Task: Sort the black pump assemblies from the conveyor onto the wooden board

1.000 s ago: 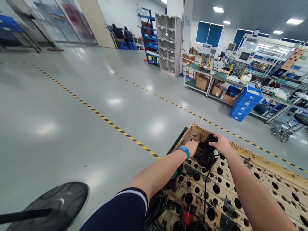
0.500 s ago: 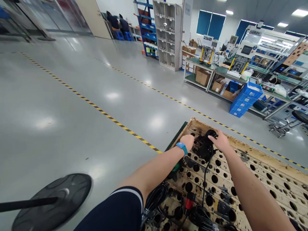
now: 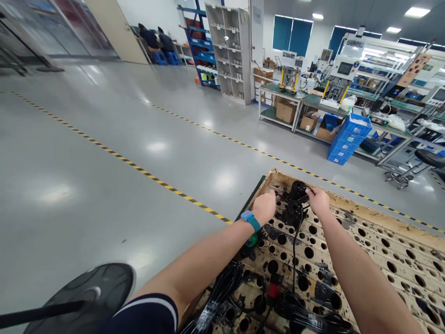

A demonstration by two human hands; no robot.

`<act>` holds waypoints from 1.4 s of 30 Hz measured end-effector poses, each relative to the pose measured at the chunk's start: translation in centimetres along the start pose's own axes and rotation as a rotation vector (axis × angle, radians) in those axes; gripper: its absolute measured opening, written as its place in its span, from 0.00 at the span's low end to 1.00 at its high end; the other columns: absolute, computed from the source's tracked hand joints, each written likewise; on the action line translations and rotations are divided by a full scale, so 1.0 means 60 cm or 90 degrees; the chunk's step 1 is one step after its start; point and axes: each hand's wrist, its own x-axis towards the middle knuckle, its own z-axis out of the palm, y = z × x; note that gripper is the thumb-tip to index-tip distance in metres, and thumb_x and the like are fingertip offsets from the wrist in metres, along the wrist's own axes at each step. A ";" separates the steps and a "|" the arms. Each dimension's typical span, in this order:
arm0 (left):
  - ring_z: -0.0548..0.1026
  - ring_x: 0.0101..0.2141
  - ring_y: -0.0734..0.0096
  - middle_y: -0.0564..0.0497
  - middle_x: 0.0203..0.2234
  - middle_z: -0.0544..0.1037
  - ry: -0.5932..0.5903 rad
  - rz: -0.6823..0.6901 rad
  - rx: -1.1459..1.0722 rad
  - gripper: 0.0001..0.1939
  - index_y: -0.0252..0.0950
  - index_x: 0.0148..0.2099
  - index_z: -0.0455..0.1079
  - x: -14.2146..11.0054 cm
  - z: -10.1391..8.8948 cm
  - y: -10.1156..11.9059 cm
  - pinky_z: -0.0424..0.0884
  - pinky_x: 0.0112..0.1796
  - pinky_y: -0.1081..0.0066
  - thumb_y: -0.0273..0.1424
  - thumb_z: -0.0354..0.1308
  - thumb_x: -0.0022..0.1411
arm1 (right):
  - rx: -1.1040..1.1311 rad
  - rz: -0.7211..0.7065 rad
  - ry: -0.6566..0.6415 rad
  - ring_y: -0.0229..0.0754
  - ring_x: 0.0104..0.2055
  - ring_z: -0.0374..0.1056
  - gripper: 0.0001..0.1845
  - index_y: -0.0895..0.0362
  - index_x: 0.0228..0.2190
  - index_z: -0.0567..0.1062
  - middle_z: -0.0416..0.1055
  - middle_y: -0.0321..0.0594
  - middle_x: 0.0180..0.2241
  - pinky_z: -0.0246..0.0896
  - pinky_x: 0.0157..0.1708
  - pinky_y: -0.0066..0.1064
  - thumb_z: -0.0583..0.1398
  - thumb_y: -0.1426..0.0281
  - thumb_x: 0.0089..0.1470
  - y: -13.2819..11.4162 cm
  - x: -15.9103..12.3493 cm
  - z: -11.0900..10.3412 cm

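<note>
A black device with a round top stands at the far corner of the wooden board, which is full of round holes. Black cable crosses the front of the device. To its left, my left hand is closed in a fist, with a strand of that cable running out of it. My right hand pinches another stretch of cable at the device's right side. A black cord trails from the device toward me.
Bundled black cables and a red-and-black connector lie on the near part of the board. A green round part sits under my left forearm. Blue crates are stacked beyond; a round black base stands at lower left.
My left hand has drawn left, away from the device, with cable now stretched from it. My right fingers have closed from a spread pose. The round top stands more upright.
</note>
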 end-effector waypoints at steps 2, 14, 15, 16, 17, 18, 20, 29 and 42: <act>0.80 0.46 0.55 0.34 0.41 0.80 0.002 0.007 0.002 0.20 0.28 0.59 0.62 0.001 0.004 -0.002 0.74 0.46 0.64 0.24 0.54 0.65 | 0.033 0.020 0.004 0.48 0.35 0.75 0.10 0.54 0.27 0.78 0.73 0.39 0.22 0.66 0.39 0.34 0.61 0.64 0.58 -0.010 0.008 -0.002; 0.70 0.58 0.52 0.38 0.52 0.76 0.021 0.311 -0.188 0.19 0.34 0.53 0.74 0.051 0.034 0.025 0.66 0.58 0.54 0.20 0.55 0.60 | 0.404 0.151 -0.028 0.35 0.23 0.73 0.16 0.56 0.25 0.64 0.68 0.33 0.20 0.72 0.23 0.24 0.58 0.67 0.65 -0.096 -0.001 0.036; 0.74 0.54 0.56 0.40 0.49 0.79 -0.003 0.314 -0.214 0.18 0.35 0.52 0.75 0.060 0.037 0.025 0.69 0.55 0.59 0.21 0.55 0.60 | 0.425 0.154 -0.041 0.35 0.25 0.74 0.16 0.56 0.26 0.64 0.69 0.34 0.21 0.74 0.26 0.24 0.58 0.68 0.66 -0.099 -0.004 0.037; 0.77 0.49 0.60 0.43 0.46 0.81 -0.021 0.312 -0.228 0.17 0.35 0.51 0.75 0.068 0.041 0.024 0.72 0.51 0.64 0.21 0.55 0.61 | 0.441 0.156 -0.054 0.35 0.26 0.74 0.16 0.56 0.26 0.64 0.69 0.34 0.21 0.76 0.29 0.25 0.58 0.68 0.66 -0.100 -0.007 0.039; 0.78 0.45 0.64 0.45 0.43 0.82 -0.035 0.310 -0.234 0.17 0.36 0.51 0.76 0.073 0.043 0.021 0.74 0.46 0.68 0.22 0.54 0.62 | 0.452 0.157 -0.066 0.35 0.28 0.75 0.15 0.56 0.27 0.64 0.70 0.34 0.21 0.77 0.32 0.27 0.59 0.68 0.65 -0.100 -0.011 0.040; 0.79 0.42 0.67 0.47 0.41 0.82 -0.048 0.310 -0.241 0.16 0.37 0.51 0.75 0.076 0.045 0.017 0.74 0.42 0.72 0.24 0.54 0.64 | 0.453 0.155 -0.074 0.36 0.28 0.74 0.14 0.56 0.27 0.65 0.70 0.34 0.22 0.78 0.33 0.28 0.60 0.68 0.65 -0.099 -0.015 0.042; 0.79 0.40 0.69 0.50 0.40 0.83 -0.062 0.307 -0.243 0.15 0.39 0.52 0.75 0.076 0.050 0.008 0.74 0.40 0.74 0.26 0.54 0.65 | 0.430 0.151 -0.077 0.36 0.27 0.73 0.13 0.55 0.27 0.66 0.69 0.33 0.22 0.79 0.33 0.30 0.62 0.68 0.62 -0.092 -0.025 0.044; 0.74 0.52 0.58 0.41 0.46 0.77 -0.024 0.240 -0.122 0.11 0.36 0.39 0.76 0.039 0.074 0.000 0.69 0.55 0.62 0.30 0.52 0.69 | 0.217 0.077 -0.015 0.46 0.38 0.76 0.16 0.61 0.35 0.76 0.77 0.42 0.32 0.74 0.40 0.34 0.67 0.60 0.52 -0.037 -0.077 0.007; 0.72 0.26 0.71 0.54 0.24 0.74 0.027 0.117 -0.406 0.17 0.38 0.34 0.68 -0.245 0.034 -0.024 0.68 0.31 0.72 0.42 0.49 0.69 | -0.313 -0.059 -0.295 0.68 0.68 0.53 0.45 0.51 0.63 0.67 0.59 0.54 0.67 0.49 0.63 0.63 0.71 0.55 0.46 0.234 -0.490 -0.127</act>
